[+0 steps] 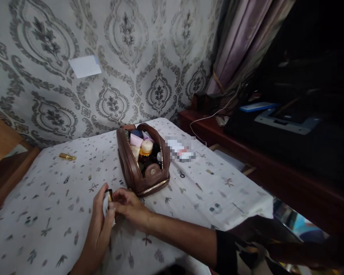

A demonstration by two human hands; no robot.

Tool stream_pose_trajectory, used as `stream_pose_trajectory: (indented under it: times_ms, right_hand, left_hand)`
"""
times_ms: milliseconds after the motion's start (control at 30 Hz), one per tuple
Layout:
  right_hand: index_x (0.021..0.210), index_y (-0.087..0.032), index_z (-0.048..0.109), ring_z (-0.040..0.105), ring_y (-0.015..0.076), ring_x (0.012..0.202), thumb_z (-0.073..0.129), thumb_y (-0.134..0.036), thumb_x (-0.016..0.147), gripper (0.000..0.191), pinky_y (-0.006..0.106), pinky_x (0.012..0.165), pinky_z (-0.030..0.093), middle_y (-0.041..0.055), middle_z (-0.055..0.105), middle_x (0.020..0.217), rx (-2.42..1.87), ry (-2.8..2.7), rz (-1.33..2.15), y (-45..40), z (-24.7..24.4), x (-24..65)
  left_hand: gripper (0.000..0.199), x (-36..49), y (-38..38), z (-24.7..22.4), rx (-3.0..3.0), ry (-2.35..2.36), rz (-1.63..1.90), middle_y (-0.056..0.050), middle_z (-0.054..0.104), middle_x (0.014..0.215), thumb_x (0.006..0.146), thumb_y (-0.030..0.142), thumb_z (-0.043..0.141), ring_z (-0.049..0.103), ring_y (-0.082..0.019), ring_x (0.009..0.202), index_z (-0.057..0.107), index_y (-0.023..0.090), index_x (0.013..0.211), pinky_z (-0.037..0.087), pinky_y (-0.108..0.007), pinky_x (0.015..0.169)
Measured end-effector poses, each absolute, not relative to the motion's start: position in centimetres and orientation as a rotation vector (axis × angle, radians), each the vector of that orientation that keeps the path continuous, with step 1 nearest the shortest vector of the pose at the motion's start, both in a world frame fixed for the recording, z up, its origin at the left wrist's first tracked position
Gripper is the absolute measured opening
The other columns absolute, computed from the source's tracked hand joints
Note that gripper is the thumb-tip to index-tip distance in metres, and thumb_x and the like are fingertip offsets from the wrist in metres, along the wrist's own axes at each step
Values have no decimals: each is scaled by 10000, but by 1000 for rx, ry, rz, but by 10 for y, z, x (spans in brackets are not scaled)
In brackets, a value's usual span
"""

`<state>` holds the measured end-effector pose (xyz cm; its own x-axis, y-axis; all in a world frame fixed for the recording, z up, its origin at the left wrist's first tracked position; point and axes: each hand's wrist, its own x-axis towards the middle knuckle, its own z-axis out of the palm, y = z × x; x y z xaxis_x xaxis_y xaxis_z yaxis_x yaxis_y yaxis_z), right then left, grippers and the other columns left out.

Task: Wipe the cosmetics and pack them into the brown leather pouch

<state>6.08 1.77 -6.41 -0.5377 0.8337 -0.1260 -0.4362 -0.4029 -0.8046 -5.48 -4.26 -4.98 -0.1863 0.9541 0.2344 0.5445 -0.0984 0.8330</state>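
Observation:
In front of the bag, my left hand (98, 219) grips a small flat case (105, 202), white on one side with a dark, gold-edged rim. The fingers of my right hand (133, 209) are bent against the near-right side of that case. Whether it is open is hidden by the fingers. Just beyond my hands stands a brown cosmetic bag (126, 164), unzipped at the top. Inside it sit an amber bottle with a cream cap (147, 147), a pink tube (135, 140) and several other containers. A slim gold tube (67, 156) lies to the far left.
A white patterned cloth (74, 191) covers the table. Right of the bag lies a pixelated pale item (180, 149). A dark red cabinet (269, 183) with a white cable (215, 114) runs along the right. At the left stands a wooden piece (5, 152); wallpaper (126, 76) backs the table.

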Motion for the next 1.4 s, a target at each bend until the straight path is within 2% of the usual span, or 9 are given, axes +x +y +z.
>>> stream_pose_trajectory:
  times_ms: [200, 433, 633, 800, 933, 1033, 1133, 1267, 1400]
  right_hand:
    - [782, -147, 673, 501, 84, 538, 909, -606, 474, 601, 257, 587, 367, -52, 589, 620, -624, -943, 2188, 17, -55, 52]
    - [729, -146, 662, 474, 71, 547, 890, -692, 430, 663, 241, 579, 342, -76, 542, 576, -589, -918, 2222, 19, -46, 43]
    - [736, -136, 683, 516, 64, 523, 955, -582, 365, 641, 238, 595, 373, -66, 618, 591, -580, -967, 2259, 21, -50, 51]
    - [910, -147, 669, 636, 122, 612, 991, -496, 349, 735, 286, 680, 468, -30, 701, 725, -580, -867, 2268, 25, -64, 48]
    - [908, -177, 563, 684, 177, 626, 1003, -487, 370, 761, 323, 676, 487, 14, 735, 754, -542, -716, 2281, 28, -77, 40]
    - [855, -176, 553, 673, 164, 621, 1009, -479, 365, 735, 306, 665, 468, -14, 703, 734, -526, -591, 2256, 28, -82, 36]
    - [808, -172, 568, 633, 120, 642, 998, -508, 384, 691, 285, 691, 452, -55, 645, 719, -514, -525, 2211, 28, -83, 36]
    - [820, -150, 635, 592, 107, 650, 975, -541, 447, 638, 277, 692, 424, -38, 630, 720, -490, -548, 2243, 25, -79, 39]
    - [800, -120, 694, 556, 102, 638, 957, -568, 462, 621, 270, 691, 403, -27, 619, 688, -484, -618, 2297, 21, -75, 42]
  left_hand:
    - [496, -76, -36, -46, 1870, 1796, 1284, -161, 531, 1386, 953, 495, 471, 485, -324, 1333, 494, 186, 1340, 374, -497, 1145]
    - [379, -82, -10, -16, 1846, 1895, 1287, -71, 640, 978, 938, 546, 448, 613, -247, 902, 596, 213, 1042, 492, -372, 842]
    - [499, -85, 10, -10, 1477, 1747, 1342, 24, 565, 656, 856, 704, 499, 493, -143, 495, 592, 219, 932, 393, -252, 446]
    - [632, -89, 14, -17, 1274, 1803, 1431, -17, 615, 810, 799, 809, 493, 621, -174, 711, 611, 214, 974, 497, -242, 550]
    - [667, -90, 8, -25, 1197, 1841, 1381, -44, 667, 1018, 811, 820, 456, 661, -227, 902, 542, 270, 1180, 520, -271, 571]
    - [622, -90, 2, -31, 1343, 1757, 1342, -82, 663, 1235, 837, 760, 501, 606, -264, 1200, 540, 267, 1215, 540, -373, 916]
    - [545, -89, -3, -35, 1561, 1649, 1236, -90, 587, 1418, 869, 642, 563, 498, -283, 1368, 592, 265, 1262, 358, -430, 1178]
    - [476, -90, -2, -39, 1797, 1619, 1142, -104, 611, 1383, 906, 586, 504, 510, -301, 1357, 665, 247, 1199, 367, -443, 1176]
    - [539, -91, -2, -38, 1755, 1798, 1079, -91, 727, 1026, 885, 658, 465, 691, -285, 957, 660, 227, 1144, 552, -407, 875]
